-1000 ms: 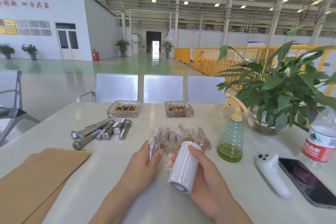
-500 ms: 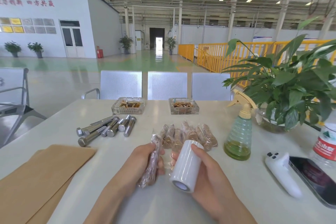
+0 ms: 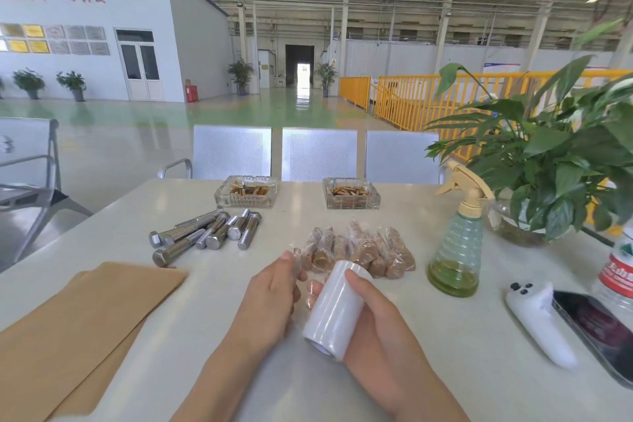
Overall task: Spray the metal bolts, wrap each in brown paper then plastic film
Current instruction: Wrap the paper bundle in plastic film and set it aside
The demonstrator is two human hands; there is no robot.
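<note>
I see my right hand (image 3: 373,325) curled round the roll of plastic film (image 3: 334,310), thumb on top, the roll tilted with its open core end toward me, low over the table (image 3: 394,397). My left hand (image 3: 270,298) sits just left of the roll, fingers bent in around clear film. A film-wrapped end pokes out above its fingertips; I can't tell for sure whether a whole wrapped bolt sits in that grip, the palm hides it. A stretch of clear film runs between the left hand and the roll.

The wrapped bolts (image 3: 363,250), brown paper under shiny film, lie in a tight row just beyond both hands, mid table. The bare metal bolts (image 3: 205,233) lie in a loose pile to the left of that row, well apart from it, heads mostly toward me. The brown paper sheets (image 3: 75,329) are stacked flat at the near left edge.

The spray bottle (image 3: 455,250) stands upright right of the wrapped row, yellow-green liquid low inside. Two glass ashtrays (image 3: 246,192) sit at the far side. At right: a potted plant (image 3: 555,164), a white controller (image 3: 541,325), a phone (image 3: 596,329) touching it, and a water bottle (image 3: 616,277) at the frame edge.
</note>
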